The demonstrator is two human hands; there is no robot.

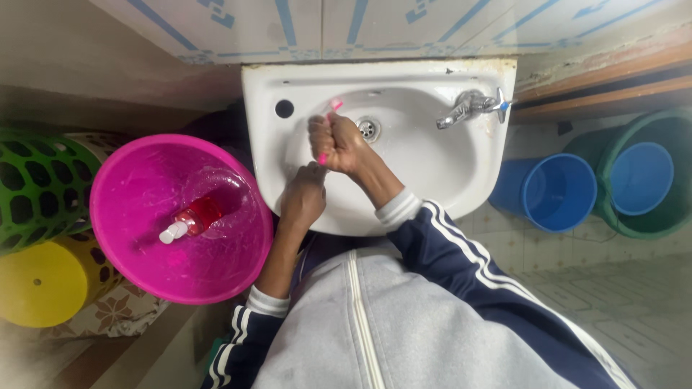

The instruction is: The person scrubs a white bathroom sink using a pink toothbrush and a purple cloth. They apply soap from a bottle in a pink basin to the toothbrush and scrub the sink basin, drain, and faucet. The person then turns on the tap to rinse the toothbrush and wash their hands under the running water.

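Right hand (339, 142) fisted tight around a pink toothbrush (334, 106) over the white sink (461, 173) — fingers curled and pressed together around the middle of the handle, so only the two ends show. Head end poking out above the knuckles toward the back of the basin, bottom tip of the handle peeking out below the fist, just above the left hand (303, 198). Left hand right under the right one, touching or nearly touching its wrist, fingers bent loosely inward; can't tell whether holding anything, looks like nothing pinched. Drain (367, 128) just beside the fist, metal tap (472, 108) off on the right rim. Big magenta tub (137, 187) left of the sink with a red bottle (193, 220) lying on its side in water. Green mesh basket (36, 187) and yellow bucket (43, 284) further left — blue bucket (544, 191) and green tub (674, 209) down on the right
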